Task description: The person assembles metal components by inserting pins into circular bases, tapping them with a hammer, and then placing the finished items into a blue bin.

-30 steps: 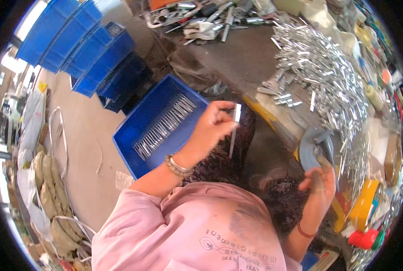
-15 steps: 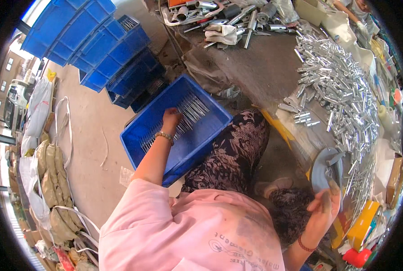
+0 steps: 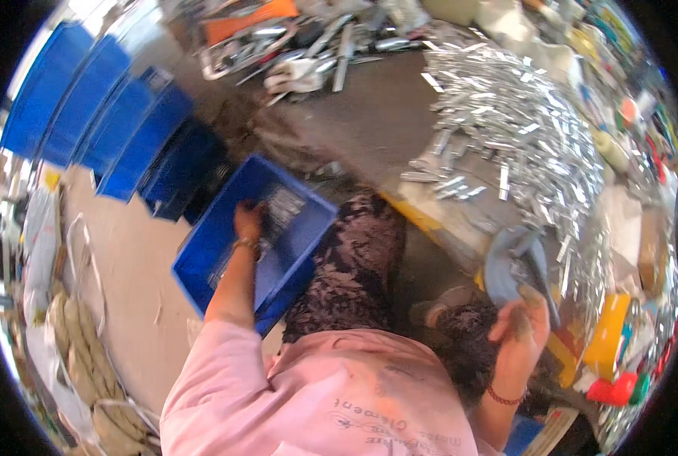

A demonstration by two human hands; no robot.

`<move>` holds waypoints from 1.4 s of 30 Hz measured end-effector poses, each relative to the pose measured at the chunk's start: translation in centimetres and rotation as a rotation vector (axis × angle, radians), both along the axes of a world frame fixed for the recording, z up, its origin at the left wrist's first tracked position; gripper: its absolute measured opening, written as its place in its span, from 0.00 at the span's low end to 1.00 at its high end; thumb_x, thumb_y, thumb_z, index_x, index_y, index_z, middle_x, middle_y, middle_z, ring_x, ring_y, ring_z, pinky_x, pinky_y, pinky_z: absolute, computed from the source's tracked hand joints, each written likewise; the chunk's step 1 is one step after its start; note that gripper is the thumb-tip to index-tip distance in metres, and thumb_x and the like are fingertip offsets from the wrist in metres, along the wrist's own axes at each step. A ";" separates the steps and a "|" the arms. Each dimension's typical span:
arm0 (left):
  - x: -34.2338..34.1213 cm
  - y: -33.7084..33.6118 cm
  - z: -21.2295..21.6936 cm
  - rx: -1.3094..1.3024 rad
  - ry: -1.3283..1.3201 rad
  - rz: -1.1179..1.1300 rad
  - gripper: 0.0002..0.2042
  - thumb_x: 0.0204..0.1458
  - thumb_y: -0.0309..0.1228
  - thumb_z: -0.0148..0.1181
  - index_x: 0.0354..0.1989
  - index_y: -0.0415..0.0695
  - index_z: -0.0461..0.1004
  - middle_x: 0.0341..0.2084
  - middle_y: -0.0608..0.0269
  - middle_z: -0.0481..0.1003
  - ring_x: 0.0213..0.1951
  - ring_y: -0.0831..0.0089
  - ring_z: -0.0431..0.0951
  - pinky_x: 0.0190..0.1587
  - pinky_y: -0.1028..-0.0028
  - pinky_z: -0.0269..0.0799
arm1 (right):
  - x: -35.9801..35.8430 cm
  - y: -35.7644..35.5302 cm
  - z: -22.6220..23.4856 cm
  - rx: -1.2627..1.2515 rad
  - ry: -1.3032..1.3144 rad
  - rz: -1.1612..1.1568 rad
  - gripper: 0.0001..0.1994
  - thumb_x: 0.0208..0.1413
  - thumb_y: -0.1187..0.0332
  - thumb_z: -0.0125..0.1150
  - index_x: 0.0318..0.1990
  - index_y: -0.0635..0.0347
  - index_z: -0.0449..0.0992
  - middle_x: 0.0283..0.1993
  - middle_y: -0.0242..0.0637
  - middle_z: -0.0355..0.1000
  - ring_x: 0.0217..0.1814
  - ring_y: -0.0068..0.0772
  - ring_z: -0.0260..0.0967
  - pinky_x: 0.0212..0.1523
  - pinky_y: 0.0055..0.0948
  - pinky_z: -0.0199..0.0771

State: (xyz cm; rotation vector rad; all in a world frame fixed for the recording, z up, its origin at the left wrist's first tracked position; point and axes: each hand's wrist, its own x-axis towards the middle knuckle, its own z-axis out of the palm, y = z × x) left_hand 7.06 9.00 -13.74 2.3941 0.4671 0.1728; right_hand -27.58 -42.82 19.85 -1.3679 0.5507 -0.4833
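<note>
My left hand (image 3: 248,221) is inside a blue plastic crate (image 3: 317,216), knuckles up and fingers curled down by a row of thin silver metal rods (image 3: 284,207). The fingertips are hidden, and the picture is smeared, so what they hold cannot be made out. At the right, my right hand (image 3: 523,325) is raised with darkened fingers partly bent and apart, nothing seen in it. Just beyond it sits a round grey-blue dish-like piece (image 3: 504,267) with a metal part on it.
Stacked blue crates (image 3: 118,114) rise at the far left. A big heap of shiny metal tubes (image 3: 506,114) covers the right of the work surface. More metal parts (image 3: 331,45) lie at the back. Tan sacks (image 3: 77,342) line the left, and a yellow box (image 3: 608,327) stands right.
The whole view has swung, so crates, heap and hands appear further left and blurred. My left hand stays in the crate by the rods; my right hand stays raised beside the dish-like piece.
</note>
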 end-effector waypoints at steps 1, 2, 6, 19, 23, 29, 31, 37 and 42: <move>-0.3 0.5 0.4 -0.010 -0.121 0.013 0.23 0.57 0.44 0.77 0.51 0.38 0.81 0.44 0.47 0.86 0.47 0.55 0.86 0.53 0.60 0.80 | 0.3 0.1 0.3 0.012 -0.002 0.034 0.15 0.70 0.68 0.66 0.58 0.67 0.77 0.36 0.43 0.78 0.23 0.25 0.73 0.22 0.21 0.72; -0.5 -1.2 1.8 -0.124 -0.219 -0.005 0.20 0.60 0.43 0.75 0.48 0.39 0.81 0.40 0.53 0.84 0.42 0.62 0.84 0.48 0.64 0.79 | 0.3 0.1 0.3 -0.008 -0.004 -0.009 0.15 0.70 0.68 0.66 0.58 0.67 0.77 0.36 0.43 0.78 0.23 0.25 0.73 0.22 0.21 0.72; -0.4 -8.2 14.6 -0.476 -0.415 -0.036 0.13 0.68 0.39 0.68 0.41 0.41 0.78 0.29 0.68 0.78 0.32 0.81 0.76 0.38 0.77 0.74 | -0.3 0.2 0.4 0.036 -0.010 0.049 0.13 0.70 0.70 0.64 0.57 0.66 0.78 0.37 0.42 0.80 0.25 0.26 0.75 0.27 0.23 0.75; -7.9 -29.8 35.8 0.004 -0.473 -1.139 0.11 0.56 0.21 0.69 0.47 0.41 0.79 0.40 0.59 0.80 0.35 0.66 0.80 0.41 0.68 0.77 | -3.1 -0.4 2.4 0.013 -0.073 0.316 0.11 0.71 0.78 0.60 0.57 0.67 0.76 0.46 0.37 0.83 0.40 0.23 0.81 0.42 0.25 0.84; -7.4 -30.7 35.9 -0.025 -0.371 -1.172 0.12 0.57 0.19 0.68 0.48 0.41 0.79 0.38 0.61 0.79 0.34 0.71 0.78 0.42 0.70 0.76 | -4.3 -3.8 5.0 -0.309 0.106 0.074 0.13 0.68 0.80 0.62 0.58 0.64 0.80 0.41 0.34 0.82 0.40 0.22 0.81 0.40 0.24 0.83; -8.3 -30.6 36.2 -0.718 -0.037 -0.955 0.16 0.65 0.23 0.64 0.61 0.42 0.76 0.42 0.70 0.76 0.38 0.82 0.75 0.42 0.78 0.78 | -3.3 -10.0 4.7 -0.929 0.386 -0.200 0.19 0.56 0.77 0.69 0.56 0.57 0.80 0.41 0.41 0.83 0.38 0.36 0.83 0.39 0.35 0.81; -9.8 -31.1 36.1 -0.860 -0.024 -0.967 0.21 0.66 0.27 0.65 0.67 0.43 0.72 0.44 0.68 0.77 0.39 0.82 0.80 0.40 0.79 0.81 | -2.3 -10.8 4.3 -1.104 0.412 -0.091 0.18 0.56 0.75 0.68 0.55 0.57 0.79 0.41 0.44 0.83 0.43 0.51 0.82 0.44 0.45 0.81; -14.3 -33.9 36.4 -0.967 0.322 -1.086 0.17 0.63 0.27 0.68 0.60 0.43 0.76 0.42 0.65 0.81 0.37 0.77 0.85 0.36 0.79 0.82 | -0.4 -12.2 4.6 -1.210 0.559 0.018 0.19 0.54 0.77 0.65 0.54 0.58 0.77 0.43 0.47 0.82 0.48 0.56 0.81 0.49 0.49 0.80; -16.7 -36.4 34.8 -0.866 0.227 -1.229 0.12 0.60 0.20 0.70 0.50 0.43 0.79 0.41 0.70 0.81 0.39 0.83 0.80 0.42 0.80 0.76 | -1.0 -10.5 6.4 -0.810 0.301 -0.143 0.18 0.55 0.81 0.69 0.53 0.62 0.77 0.41 0.40 0.80 0.42 0.36 0.84 0.43 0.36 0.82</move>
